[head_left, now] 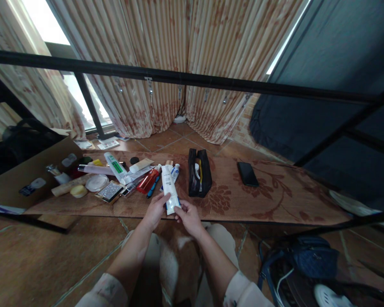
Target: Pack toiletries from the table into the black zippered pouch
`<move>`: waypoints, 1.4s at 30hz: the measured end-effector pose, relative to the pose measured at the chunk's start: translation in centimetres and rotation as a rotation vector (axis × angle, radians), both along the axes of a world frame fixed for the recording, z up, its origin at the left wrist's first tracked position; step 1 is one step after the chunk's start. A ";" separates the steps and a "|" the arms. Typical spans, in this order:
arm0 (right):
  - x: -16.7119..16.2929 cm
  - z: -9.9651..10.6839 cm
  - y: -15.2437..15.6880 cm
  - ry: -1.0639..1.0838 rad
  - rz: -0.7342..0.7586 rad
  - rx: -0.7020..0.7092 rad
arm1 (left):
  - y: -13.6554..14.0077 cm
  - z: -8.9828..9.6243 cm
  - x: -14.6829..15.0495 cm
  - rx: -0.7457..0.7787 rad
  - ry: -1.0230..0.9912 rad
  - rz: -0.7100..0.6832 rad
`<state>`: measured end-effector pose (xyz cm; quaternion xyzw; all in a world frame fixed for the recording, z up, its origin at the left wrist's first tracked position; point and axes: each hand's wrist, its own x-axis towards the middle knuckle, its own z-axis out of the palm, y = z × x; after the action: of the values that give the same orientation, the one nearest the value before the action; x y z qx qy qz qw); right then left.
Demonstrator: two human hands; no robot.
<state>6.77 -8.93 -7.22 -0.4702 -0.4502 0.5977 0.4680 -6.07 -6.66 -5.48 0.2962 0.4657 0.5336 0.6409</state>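
A white squeeze tube (169,187) is held between both my hands above the front edge of the cloth-covered bench (225,209). The fingers of my left hand (158,208) close on its left side, and my right hand (188,215) pinches its lower end. Just beyond it lies a blue-and-white tube (175,171), partly covered. To the left are a red-handled screwdriver (149,180) and a blue pen-like stick (153,186). A black zip pouch (200,172) stands open on the right, with a white item and something yellow inside.
Left on the bench lie a green-and-white tube (115,167), a glittery square case (109,191), a round clear-lidded container (96,182) and a yellow round item (78,191). A cardboard box (16,179) borders them. A black phone (247,174) lies right. A dark metal rail (192,79) crosses behind.
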 end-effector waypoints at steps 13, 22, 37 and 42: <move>-0.1 -0.1 0.0 -0.019 -0.013 -0.003 | 0.2 -1.1 -0.2 0.031 0.022 -0.049; -0.1 -0.2 0.0 -0.014 -0.010 -0.010 | 0.0 -0.9 -0.2 0.020 -0.004 -0.047; -0.1 0.2 -0.1 0.106 0.121 0.000 | -0.5 2.3 -1.0 -0.041 -0.360 -0.179; -0.2 0.0 -0.2 0.152 0.130 -0.047 | -0.7 2.1 -0.6 0.033 -0.224 -0.049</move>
<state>6.59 -9.09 -7.23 -0.4043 -0.4288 0.6711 0.4498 -6.72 -7.35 -3.43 0.2564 0.3749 0.5550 0.6969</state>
